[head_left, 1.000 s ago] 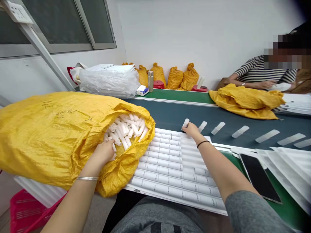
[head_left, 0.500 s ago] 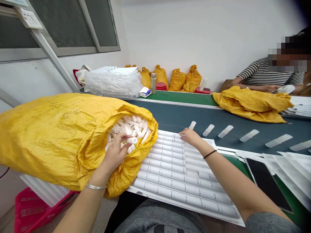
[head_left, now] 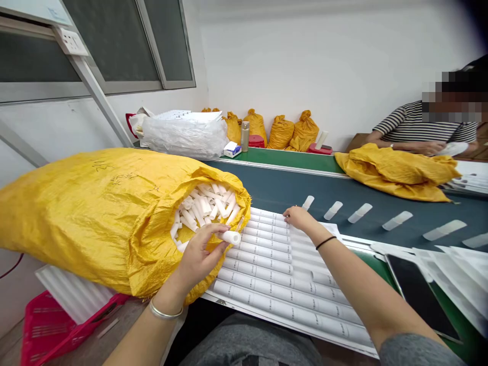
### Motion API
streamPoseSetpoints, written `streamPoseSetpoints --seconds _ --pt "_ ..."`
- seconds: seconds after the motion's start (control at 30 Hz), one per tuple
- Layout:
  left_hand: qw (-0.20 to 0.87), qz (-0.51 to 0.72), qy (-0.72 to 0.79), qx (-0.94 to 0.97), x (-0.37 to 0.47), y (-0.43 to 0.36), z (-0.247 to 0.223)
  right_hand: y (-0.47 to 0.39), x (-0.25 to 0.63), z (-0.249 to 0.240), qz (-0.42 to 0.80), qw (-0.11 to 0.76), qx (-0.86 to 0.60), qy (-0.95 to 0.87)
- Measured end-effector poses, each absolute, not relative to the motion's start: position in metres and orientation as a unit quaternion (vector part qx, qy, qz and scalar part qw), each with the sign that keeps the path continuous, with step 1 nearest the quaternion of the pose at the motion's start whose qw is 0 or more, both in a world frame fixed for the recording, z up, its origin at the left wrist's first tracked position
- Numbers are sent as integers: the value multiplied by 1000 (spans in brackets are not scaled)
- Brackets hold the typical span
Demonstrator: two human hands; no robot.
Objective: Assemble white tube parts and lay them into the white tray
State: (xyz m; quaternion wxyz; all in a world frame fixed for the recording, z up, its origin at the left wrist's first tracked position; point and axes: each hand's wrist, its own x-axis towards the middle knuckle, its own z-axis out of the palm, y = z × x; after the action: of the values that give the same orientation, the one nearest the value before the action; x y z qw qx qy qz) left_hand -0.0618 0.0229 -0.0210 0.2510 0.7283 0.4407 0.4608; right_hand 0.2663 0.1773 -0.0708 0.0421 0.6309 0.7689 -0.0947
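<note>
Between its thumb and fingers, my left hand [head_left: 204, 251] grips a white tube [head_left: 231, 237] in front of the mouth of a large yellow sack [head_left: 95, 213]. Many loose white tubes [head_left: 204, 203] lie inside the sack. My right hand [head_left: 299, 217] is at the far edge of a tray [head_left: 301, 239] with rows of printed white tubes [head_left: 259, 254]. Its fingertips are closed at the end of a far row; whether they hold a tube is too small to tell.
Several translucent tubes [head_left: 360, 213] lie on the dark belt [head_left: 274, 185]. A black phone [head_left: 421, 297] is at the right. Across the belt sit a yellow bag [head_left: 396, 170] and a person in a striped top [head_left: 412, 124]. A pink basket [head_left: 49, 325] stands lower left.
My left hand has come out of the sack's mouth, moving right and toward me with a tube. My right hand has stayed nearly in place. The view has shifted slightly.
</note>
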Motion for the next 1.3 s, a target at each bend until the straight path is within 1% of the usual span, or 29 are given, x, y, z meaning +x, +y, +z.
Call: streamPoseSetpoints --seconds 0.1,0.27,0.33,0.4,0.5,0.57,0.63,0.7,0.73,0.8,0.9,1.03,1.07,1.1,1.17,1.2,1.23,1.27,1.3 --pt "333 503 437 667 -63 19 -23 182 268 -76 -113 42 625 772" --pt "532 563 387 500 -65 11 -20 181 269 -74 -139 -3 629 765" --pt "587 572 367 441 -64 9 -15 178 268 -67 -139 -45 645 750" --pt "631 570 356 388 -63 6 -10 172 263 -55 -132 -106 661 731" --pt "666 561 350 346 -60 3 -5 151 246 -31 -135 -204 654 716" --pt "676 552 350 341 -56 2 -3 127 230 -10 -224 -299 593 713" --pt "688 540 347 339 -51 1 -3 100 211 12 -388 -407 480 673" --pt "701 526 344 337 -44 0 -3 74 194 31 -528 -462 377 604" --pt "706 520 343 338 -41 0 -3 63 187 38 -576 -466 345 576" --pt "711 509 341 345 -35 -1 -5 49 174 47 -640 -458 310 534" --pt "713 493 336 369 -29 -2 -8 42 163 47 -680 -438 305 503" --pt "694 502 354 376 -30 -2 -14 40 166 41 -650 -437 327 528" --pt "682 516 365 368 -32 -2 -15 38 172 41 -637 -416 338 554" --pt "669 529 377 360 -34 -1 -17 35 179 42 -624 -370 348 593" --pt "645 549 395 356 -38 1 -20 28 194 46 -577 -220 355 702" --pt "631 554 402 365 -39 2 -21 24 201 48 -530 -146 356 756" --pt "616 554 407 385 -40 2 -23 21 207 49 -470 -99 363 798" --pt "595 551 415 414 -41 3 -24 18 212 49 -408 -84 377 827" --pt "567 542 425 451 -41 3 -25 16 215 48 -354 -98 399 840"
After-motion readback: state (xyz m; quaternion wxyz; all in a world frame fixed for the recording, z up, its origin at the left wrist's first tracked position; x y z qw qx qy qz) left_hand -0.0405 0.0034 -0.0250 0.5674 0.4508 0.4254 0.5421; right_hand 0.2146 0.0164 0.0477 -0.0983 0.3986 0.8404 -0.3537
